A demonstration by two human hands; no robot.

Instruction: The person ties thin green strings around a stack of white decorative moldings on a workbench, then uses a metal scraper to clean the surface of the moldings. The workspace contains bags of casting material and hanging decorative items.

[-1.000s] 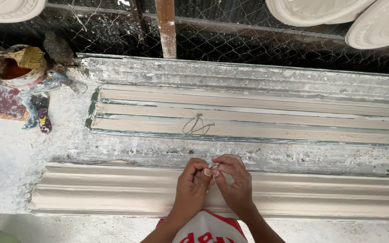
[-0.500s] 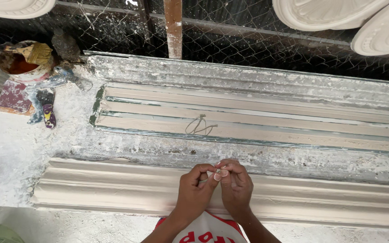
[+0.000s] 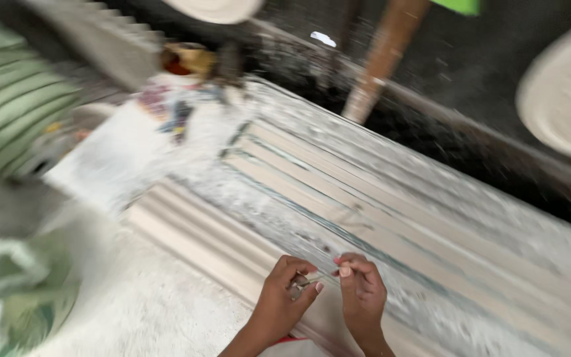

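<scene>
Pinching small thing [image 3: 301, 283] w/ both hands.

Long ribbed mould [image 3: 391, 198] lies on the tabletop [image 3: 140, 304]. Moulded strip [image 3: 199, 231] just before it. Wooden post [image 3: 381, 63] behind the mould; round cast [image 3: 563, 99] right of the post.

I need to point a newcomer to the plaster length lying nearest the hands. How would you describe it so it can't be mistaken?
Start at the long grey-white worktable dusted with plaster. Along its near side, right under the left hand and right hand, lies a cream ridged moulding strip. Unlike the wider, flat-grooved mould bed behind it with greenish edges, it is narrower, clean and stepped.
</scene>
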